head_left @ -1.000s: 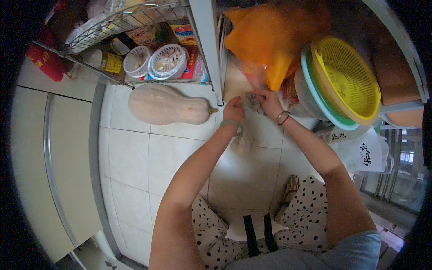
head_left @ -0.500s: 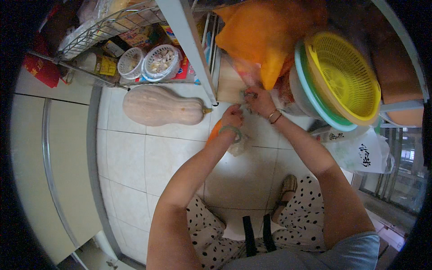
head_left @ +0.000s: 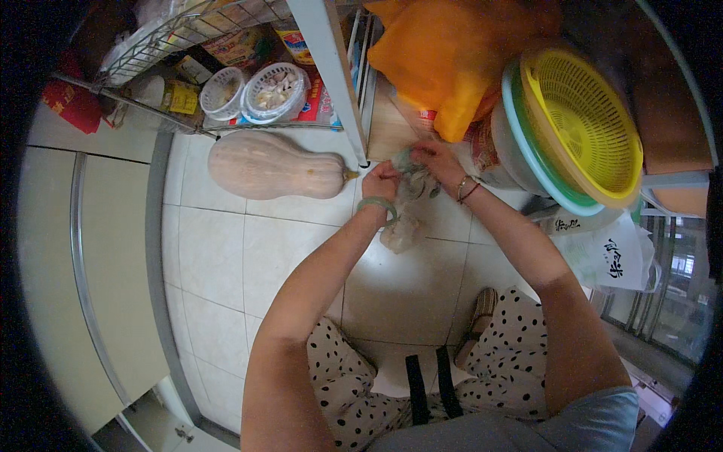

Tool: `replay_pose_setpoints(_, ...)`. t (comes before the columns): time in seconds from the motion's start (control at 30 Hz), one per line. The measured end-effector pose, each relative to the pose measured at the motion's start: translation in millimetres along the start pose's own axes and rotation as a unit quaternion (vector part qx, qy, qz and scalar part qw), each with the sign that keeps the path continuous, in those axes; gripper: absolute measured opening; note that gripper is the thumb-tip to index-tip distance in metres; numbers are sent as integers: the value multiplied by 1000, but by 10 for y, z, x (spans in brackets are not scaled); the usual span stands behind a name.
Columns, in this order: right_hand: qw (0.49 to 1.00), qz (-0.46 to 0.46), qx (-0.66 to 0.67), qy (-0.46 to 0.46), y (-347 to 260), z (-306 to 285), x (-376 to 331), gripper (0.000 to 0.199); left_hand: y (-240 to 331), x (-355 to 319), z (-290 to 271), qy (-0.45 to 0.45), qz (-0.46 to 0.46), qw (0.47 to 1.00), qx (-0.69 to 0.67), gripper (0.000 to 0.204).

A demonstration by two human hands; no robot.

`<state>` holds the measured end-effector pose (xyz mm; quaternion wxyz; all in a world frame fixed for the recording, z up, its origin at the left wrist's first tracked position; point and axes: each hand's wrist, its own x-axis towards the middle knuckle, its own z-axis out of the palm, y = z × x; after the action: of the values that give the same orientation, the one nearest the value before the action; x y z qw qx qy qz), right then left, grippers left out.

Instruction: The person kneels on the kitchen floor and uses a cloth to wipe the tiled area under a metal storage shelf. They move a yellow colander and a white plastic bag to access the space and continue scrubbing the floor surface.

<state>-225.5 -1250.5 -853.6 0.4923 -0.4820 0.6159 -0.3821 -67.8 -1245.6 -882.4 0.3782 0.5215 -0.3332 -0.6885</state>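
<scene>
head view: the left hand (head_left: 380, 183) and right hand (head_left: 443, 163) pinch a crumpled plastic bag (head_left: 416, 184) from opposite sides, probably to steady it. it is right of the butternut squash (head_left: 275, 167).

From head height, one wide fisheye faces down at the nearby left hand (head_left: 381, 183), right hand (head_left: 441, 163) and tiled floor (head_left: 215, 248).

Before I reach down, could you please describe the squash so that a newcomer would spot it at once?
Find the wire rack at the upper left, then the tiled floor just below it in the picture. There, left of the left hand, lies the squash, its stem pointing right. Its pale tan, bottle-shaped body sets it apart from the white baskets on the rack.
</scene>
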Motion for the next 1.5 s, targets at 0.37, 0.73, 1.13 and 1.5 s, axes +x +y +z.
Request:
replay_pose_setpoints(0.37, 845, -184, -492, 106, 60, 1, -157, 21, -164, -38, 57, -87, -106, 985, -108, 29)
replay_pose_setpoints(0.73, 827, -178, -531, 50, 69, 99, -118, 20, -192, -10, 71, 27, -83, 996, 23, 39)
replay_pose_setpoints(1.13, 842, -282, -460, 30, -92, 487, 246, 12, -575, 387, -340, -1, -108, 976, -189, 27)
replay_pose_setpoints(1.5, 823, -299, -477, 74, -15, 168, 9, 10, 72, 76, -21, 108, -131, 976, -139, 9)
